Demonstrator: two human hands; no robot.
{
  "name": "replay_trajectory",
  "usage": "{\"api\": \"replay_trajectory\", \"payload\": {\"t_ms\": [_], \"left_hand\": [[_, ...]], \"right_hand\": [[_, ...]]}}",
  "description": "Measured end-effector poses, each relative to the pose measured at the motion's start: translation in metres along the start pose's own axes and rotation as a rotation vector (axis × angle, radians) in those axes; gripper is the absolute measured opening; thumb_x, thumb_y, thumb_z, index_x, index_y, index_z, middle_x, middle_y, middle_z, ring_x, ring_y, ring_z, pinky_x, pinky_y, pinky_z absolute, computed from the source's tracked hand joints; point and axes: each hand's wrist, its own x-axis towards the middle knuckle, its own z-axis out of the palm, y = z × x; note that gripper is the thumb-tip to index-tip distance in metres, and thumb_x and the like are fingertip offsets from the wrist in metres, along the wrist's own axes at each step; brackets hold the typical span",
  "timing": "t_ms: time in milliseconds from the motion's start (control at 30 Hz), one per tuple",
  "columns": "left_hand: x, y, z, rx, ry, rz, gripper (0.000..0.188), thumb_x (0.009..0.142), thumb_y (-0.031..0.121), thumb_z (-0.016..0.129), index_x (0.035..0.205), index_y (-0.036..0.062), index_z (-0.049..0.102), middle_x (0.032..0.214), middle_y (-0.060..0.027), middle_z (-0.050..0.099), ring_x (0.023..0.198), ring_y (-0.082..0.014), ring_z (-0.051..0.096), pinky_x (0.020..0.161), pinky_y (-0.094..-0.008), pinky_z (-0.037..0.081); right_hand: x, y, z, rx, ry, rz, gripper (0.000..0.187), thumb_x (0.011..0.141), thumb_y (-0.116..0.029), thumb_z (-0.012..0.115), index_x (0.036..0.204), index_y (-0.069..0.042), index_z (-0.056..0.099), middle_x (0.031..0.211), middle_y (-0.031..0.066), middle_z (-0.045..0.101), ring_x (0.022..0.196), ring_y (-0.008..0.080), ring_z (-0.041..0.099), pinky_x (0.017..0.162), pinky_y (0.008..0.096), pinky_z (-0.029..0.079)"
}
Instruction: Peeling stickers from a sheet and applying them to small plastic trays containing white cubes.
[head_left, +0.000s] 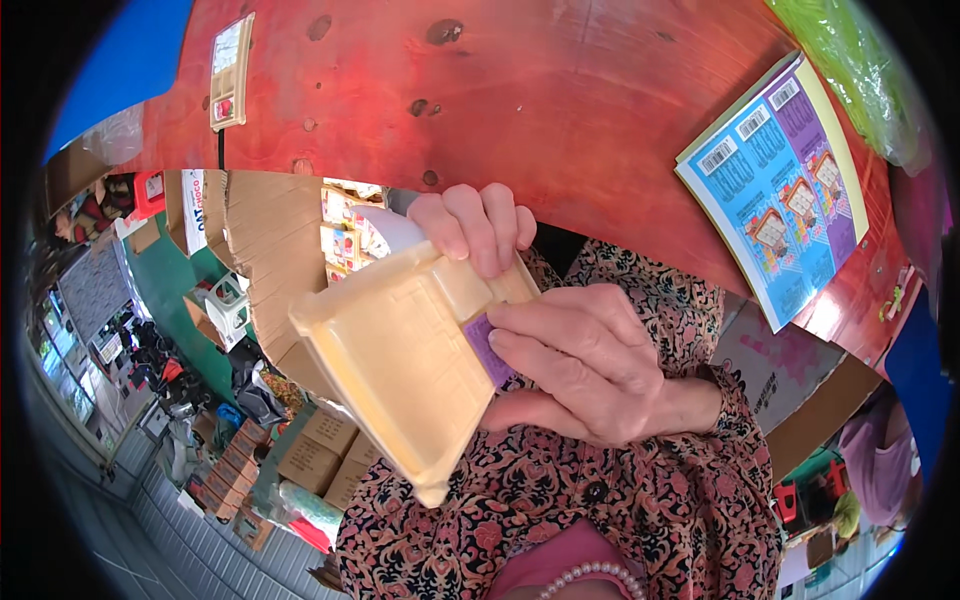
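Note:
A shallow cream plastic tray (400,360) is tilted in front of my body, below the table's near edge. My left hand (470,225) grips its upper edge, with the fingers curled over the rim and the thumb out of sight. My right hand (590,365) is closed at the tray's right side, its fingertips pinching or pressing a small purple sticker (487,352) against the edge there. Part of the sticker is hidden under those fingers. Whether it is fully stuck down, I cannot tell.
On the red wooden table (560,110) lie blue and purple sticker sheets (775,200) at the right and a small cream case (231,75) at the far left. Green plastic wrap (850,70) sits at the far right. An open cardboard box (275,240) with colourful packs (340,235) stands below left.

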Motion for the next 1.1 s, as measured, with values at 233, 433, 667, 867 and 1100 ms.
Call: {"api": "replay_trajectory", "payload": {"t_ms": [233,433,667,867,1100], "left_hand": [[0.002,0.012,-0.003,0.212,-0.021,0.005,0.022,0.094,0.025,0.046,0.094,0.0041,0.052,0.086,-0.012,0.056,0.073,-0.0218,0.049,0.073,-0.0372,0.042],[0.016,0.044,0.02,0.433,-0.17,-0.146,0.036,0.089,0.029,0.055,0.069,0.0018,0.065,0.078,-0.0118,0.062,0.07,-0.0229,0.053,0.072,-0.0365,0.044],[0.036,0.05,0.023,0.539,-0.248,-0.44,0.019,0.065,0.019,0.072,0.072,0.002,0.069,0.077,-0.0071,0.06,0.072,-0.0225,0.052,0.071,-0.0363,0.042],[0.034,0.048,0.034,0.752,-0.205,-0.513,0.021,0.058,0.016,0.077,0.072,0.0029,0.068,0.078,-0.006,0.057,0.079,-0.0232,0.051,0.073,-0.0352,0.04],[0.037,0.048,0.042,0.883,-0.127,-0.665,0.022,0.052,0.005,0.078,0.071,0.0018,0.068,0.086,-0.0077,0.057,0.089,-0.0254,0.052,0.075,-0.0362,0.041]], "right_hand": [[0.002,0.013,0.001,-0.242,0.044,-0.175,0.038,0.05,-0.008,0.071,0.086,0.005,0.065,0.086,0.0139,0.064,0.074,0.0238,0.06,0.06,0.0288,0.046],[-0.009,0.02,-0.026,-0.109,-0.067,-0.058,0.029,0.058,-0.011,0.069,0.087,-0.009,0.07,0.089,0.0059,0.063,0.069,0.0193,0.049,0.061,0.0283,0.043],[-0.024,0.036,-0.036,-0.079,-0.137,-0.24,0.03,0.061,-0.01,0.071,0.09,-0.008,0.07,0.095,0.0051,0.063,0.071,0.0167,0.052,0.057,0.0246,0.046],[-0.027,0.037,-0.039,-0.152,-0.156,-0.283,0.031,0.061,-0.009,0.07,0.092,-0.008,0.07,0.099,0.0051,0.063,0.075,0.0169,0.054,0.06,0.024,0.048],[-0.028,0.044,-0.041,-0.131,-0.146,-0.272,0.031,0.062,-0.009,0.068,0.093,-0.002,0.068,0.1,0.0098,0.062,0.08,0.0193,0.058,0.064,0.0257,0.052]]}}
